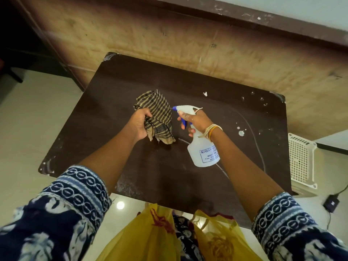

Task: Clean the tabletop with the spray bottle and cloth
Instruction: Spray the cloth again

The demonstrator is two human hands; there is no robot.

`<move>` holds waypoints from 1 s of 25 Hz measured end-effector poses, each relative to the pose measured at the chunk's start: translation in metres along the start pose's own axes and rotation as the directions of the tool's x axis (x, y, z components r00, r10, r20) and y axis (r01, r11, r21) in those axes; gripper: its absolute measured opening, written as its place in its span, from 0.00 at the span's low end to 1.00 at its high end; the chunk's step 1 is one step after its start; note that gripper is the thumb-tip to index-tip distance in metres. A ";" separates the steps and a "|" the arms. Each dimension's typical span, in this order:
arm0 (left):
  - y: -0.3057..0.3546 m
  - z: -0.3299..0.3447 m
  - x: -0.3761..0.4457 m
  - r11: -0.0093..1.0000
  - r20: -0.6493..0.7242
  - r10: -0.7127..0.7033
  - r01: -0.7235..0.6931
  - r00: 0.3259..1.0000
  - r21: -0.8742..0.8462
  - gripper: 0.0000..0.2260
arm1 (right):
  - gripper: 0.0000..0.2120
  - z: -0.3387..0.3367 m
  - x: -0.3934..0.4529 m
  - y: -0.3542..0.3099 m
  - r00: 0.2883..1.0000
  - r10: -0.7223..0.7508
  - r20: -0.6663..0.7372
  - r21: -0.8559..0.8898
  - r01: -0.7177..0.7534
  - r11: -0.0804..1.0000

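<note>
Above the tabletop (113, 113), the cloth (158, 112) in the left hand (139, 123) sits just left of the spray bottle (203, 149) in the right hand (195, 120); a basket (301, 159) stands right of the tabletop.

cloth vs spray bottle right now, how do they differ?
The cloth is striped tan and dark, limp and bunched; the bottle is rigid translucent white with a blue trigger. Left hand grips the cloth; right hand grips the bottle. Both are over the tabletop.

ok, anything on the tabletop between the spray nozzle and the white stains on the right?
Nothing stands there in the head view. From the spray bottle nozzle to the white stains, only bare dark tabletop crossed by a faint curved line; the right hand grips the bottle.
</note>
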State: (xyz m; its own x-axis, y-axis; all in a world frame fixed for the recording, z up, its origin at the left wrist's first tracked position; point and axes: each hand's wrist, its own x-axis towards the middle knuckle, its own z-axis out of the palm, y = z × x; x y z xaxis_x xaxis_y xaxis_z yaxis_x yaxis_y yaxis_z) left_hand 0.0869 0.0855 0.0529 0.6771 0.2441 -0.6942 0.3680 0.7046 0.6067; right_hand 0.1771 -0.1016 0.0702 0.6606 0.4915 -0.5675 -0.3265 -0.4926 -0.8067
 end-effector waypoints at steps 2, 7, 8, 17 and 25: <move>0.001 -0.002 0.000 1.000 0.004 0.009 -0.009 1.000 -0.005 0.15 | 0.17 -0.002 0.001 -0.002 1.000 -0.011 0.019 -0.044 0.012 0.999; 0.004 -0.008 0.000 0.999 -0.015 0.024 -0.025 1.000 -0.028 0.15 | 0.18 -0.001 0.001 -0.001 0.999 -0.017 0.033 -0.064 0.019 0.998; 0.005 -0.009 0.000 0.999 -0.019 0.030 -0.030 0.999 -0.030 0.15 | 0.16 0.001 0.000 -0.001 0.999 -0.018 0.031 -0.048 0.019 0.999; 0.011 -0.016 -0.001 0.999 -0.033 0.047 -0.048 0.998 -0.022 0.17 | 0.18 0.008 0.008 0.000 0.998 -0.070 -0.007 -0.025 0.069 0.997; 0.021 -0.042 -0.002 0.997 -0.121 0.033 -0.041 0.992 -0.068 0.18 | 0.19 0.039 0.049 -0.018 0.969 -0.226 -0.098 0.096 0.235 0.967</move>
State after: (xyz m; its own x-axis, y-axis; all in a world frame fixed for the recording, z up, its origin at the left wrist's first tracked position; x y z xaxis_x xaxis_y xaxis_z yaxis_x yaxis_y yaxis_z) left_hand 0.0662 0.1276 0.0510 0.6070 0.3458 -0.7155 0.2958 0.7374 0.6073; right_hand 0.1887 -0.0408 0.0504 0.7801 0.5176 -0.3516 -0.2252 -0.2920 -0.9295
